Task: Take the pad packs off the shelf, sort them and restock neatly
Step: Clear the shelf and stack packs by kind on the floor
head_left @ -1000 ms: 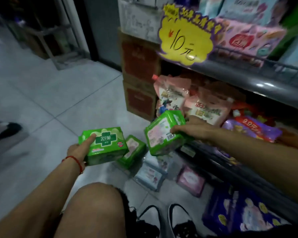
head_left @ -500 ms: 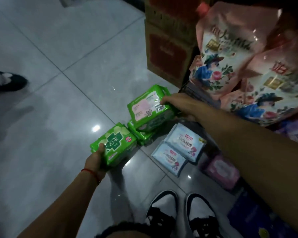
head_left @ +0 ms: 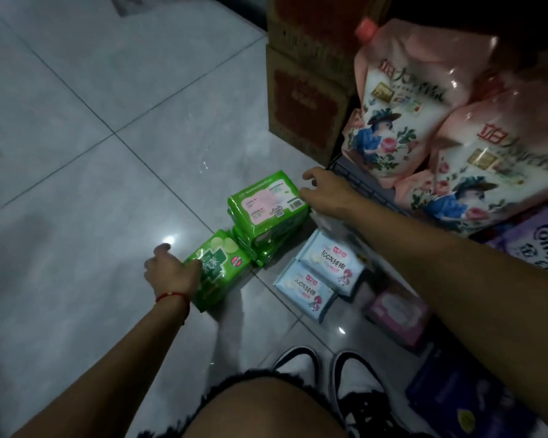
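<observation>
Left hand [head_left: 171, 273] grips a green pad pack [head_left: 217, 270] on the floor tiles [head_left: 76, 184]; right hand [head_left: 326, 192] has fingers curled at the stacked green pack [head_left: 268, 205]. Risk: that glossy two-high stack could slide and topple if nudged.
</observation>
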{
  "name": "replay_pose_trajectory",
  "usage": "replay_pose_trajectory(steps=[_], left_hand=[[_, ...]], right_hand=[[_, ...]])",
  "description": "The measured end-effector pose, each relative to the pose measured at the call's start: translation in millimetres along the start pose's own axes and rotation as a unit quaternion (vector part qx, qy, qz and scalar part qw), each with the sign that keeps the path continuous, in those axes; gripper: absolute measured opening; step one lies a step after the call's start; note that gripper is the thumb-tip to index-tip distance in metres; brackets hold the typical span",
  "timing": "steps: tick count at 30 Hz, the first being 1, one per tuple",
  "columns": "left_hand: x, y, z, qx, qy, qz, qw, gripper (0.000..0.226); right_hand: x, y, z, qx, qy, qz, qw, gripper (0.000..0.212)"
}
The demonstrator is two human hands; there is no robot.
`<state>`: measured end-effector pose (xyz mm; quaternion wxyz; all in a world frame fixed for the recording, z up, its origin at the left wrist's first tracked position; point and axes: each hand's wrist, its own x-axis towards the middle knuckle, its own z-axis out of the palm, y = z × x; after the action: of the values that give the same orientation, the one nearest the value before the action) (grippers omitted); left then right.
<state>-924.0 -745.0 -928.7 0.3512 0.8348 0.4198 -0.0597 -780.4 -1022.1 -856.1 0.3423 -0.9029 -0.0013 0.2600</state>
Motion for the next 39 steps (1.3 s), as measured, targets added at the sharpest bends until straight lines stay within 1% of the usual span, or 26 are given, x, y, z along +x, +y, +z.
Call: replay_pose_trajectory(steps=[1, 3, 5, 7, 10, 12, 16, 19, 21, 24, 26, 29, 33, 35, 36, 38, 39], left_hand=[[-12, 21, -6, -0.01, 0.006, 0.061, 0.998, 0.068], [-42, 67, -18, -0.047, -0.002, 0.178, 0.983, 0.057], [-79, 118, -29, -0.076, -0.03, 0.279, 0.957, 0.051], [-121, 167, -41, -0.094, -0.057, 0.375, 0.921, 0.047], [-187, 231, -61, -0.106, -0.058, 0.504, 0.855, 0.04], [-231, 266, -72, -0.111, -0.056, 0.575, 0.809, 0.039], [-311, 323, -87, -0.127, -0.053, 0.661, 0.738, 0.035], [-356, 358, -91, -0.127, -0.076, 0.686, 0.712, 0.037], [-380, 378, -90, -0.11, -0.076, 0.705, 0.696, 0.036], [-409, 407, -86, -0.064, -0.065, 0.742, 0.665, 0.039], [-426, 428, -81, -0.047, -0.081, 0.749, 0.656, 0.043], [-442, 466, -73, -0.039, -0.106, 0.732, 0.671, 0.057], [-445, 530, -59, -0.086, -0.168, 0.693, 0.696, 0.087], [-444, 561, -51, -0.127, -0.199, 0.66, 0.713, 0.095], [-443, 575, -46, -0.147, -0.212, 0.643, 0.721, 0.094], [-445, 595, -37, -0.187, -0.246, 0.606, 0.733, 0.088], [-447, 603, -32, -0.21, -0.267, 0.582, 0.739, 0.088]], right_hand=[[-15, -3, -11, -0.018, -0.002, -0.019, 1.0, 0.048], [-49, -10, -37, -0.071, -0.003, -0.056, 0.996, 0.039], [-87, -18, -65, -0.116, 0.02, -0.085, 0.989, 0.033], [-131, -26, -96, -0.144, 0.056, -0.111, 0.982, 0.029], [-202, -34, -142, -0.171, 0.147, -0.142, 0.964, 0.024], [-247, -33, -170, -0.159, 0.213, -0.147, 0.953, 0.024], [-324, -19, -216, -0.094, 0.347, -0.145, 0.922, 0.023], [-369, -9, -242, -0.067, 0.434, -0.129, 0.889, 0.021], [-388, -3, -258, -0.058, 0.485, -0.122, 0.864, 0.021], [-398, 10, -286, -0.028, 0.55, -0.111, 0.827, 0.019], [-399, 20, -310, -0.01, 0.583, -0.09, 0.807, 0.021], [-397, 27, -353, -0.019, 0.625, -0.067, 0.777, 0.033], [-392, 24, -416, -0.01, 0.665, -0.029, 0.746, 0.051], [-388, 22, -444, 0.005, 0.661, -0.011, 0.75, 0.056], [-386, 20, -455, 0.017, 0.652, 0.01, 0.758, 0.055], [-383, 16, -471, 0.032, 0.622, 0.047, 0.781, 0.047], [-381, 15, -475, 0.033, 0.606, 0.05, 0.793, 0.043]])
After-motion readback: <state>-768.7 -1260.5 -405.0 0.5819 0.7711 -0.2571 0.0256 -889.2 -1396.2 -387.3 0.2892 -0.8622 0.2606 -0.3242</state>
